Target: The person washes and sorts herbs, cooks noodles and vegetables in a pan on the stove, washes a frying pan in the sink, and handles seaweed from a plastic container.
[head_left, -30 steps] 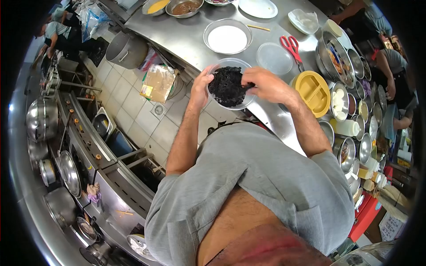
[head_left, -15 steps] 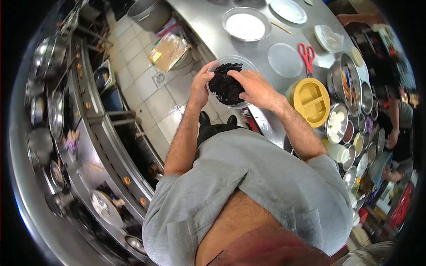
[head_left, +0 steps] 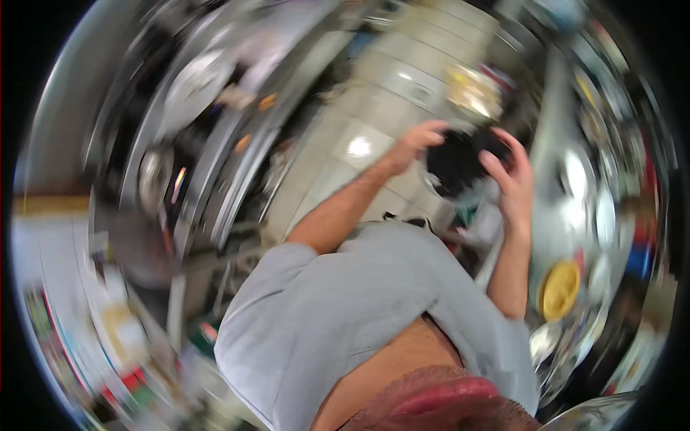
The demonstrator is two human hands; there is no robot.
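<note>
A clear round plastic bowl [head_left: 440, 188] hangs in the air over the floor, in front of my body. Inside it lies a black, lumpy mass [head_left: 453, 161]; motion blur hides its texture. My left hand [head_left: 422, 138] grips the bowl's left rim, fingers closed on the edge. On the other side, my right hand [head_left: 514, 172] has its fingers and thumb curled around part of the black mass, near the bowl's right edge. The black stuff partly covers those fingertips.
To the right runs a steel counter [head_left: 557, 154] with a yellow divided lid [head_left: 560, 289] and several metal bowls. A plastic-wrapped box [head_left: 474, 93] stands beyond my hands above the tiled floor [head_left: 384, 86]. Cooking equipment with a white plate [head_left: 198, 90] lines the left.
The view has swung left and blurred, so the counter now lies farther right. Both hands stay at the bowl; my right hand has shifted from the middle of the black mass to its right side.
</note>
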